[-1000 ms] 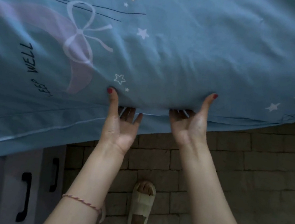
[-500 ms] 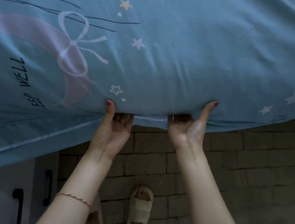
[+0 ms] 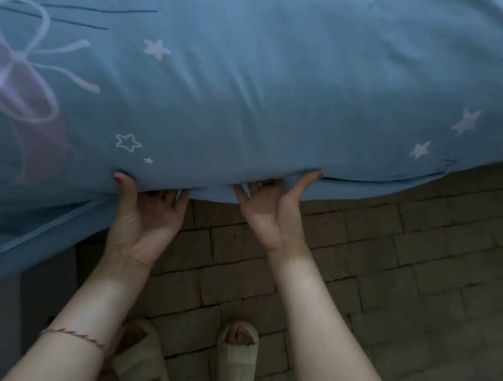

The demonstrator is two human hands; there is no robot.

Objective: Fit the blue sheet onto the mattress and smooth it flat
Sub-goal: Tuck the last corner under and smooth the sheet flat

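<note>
My slippers (image 3: 235, 359) stood on the brick floor (image 3: 423, 274) below my grip. Both had edged forward since a moment earlier. My left hand (image 3: 142, 218) and right hand (image 3: 269, 211) had slid rightward, each pinching the blue sheet (image 3: 288, 84), fingers beneath, thumbs on top. Beyond, it covered the mattress.

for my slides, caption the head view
Both hands, left and right, tuck the blue sheet under the mattress edge.

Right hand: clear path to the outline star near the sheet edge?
Probably not: the right hand is occupied gripping the blue sheet edge, and the left hand sits nearer the outline star.
</note>
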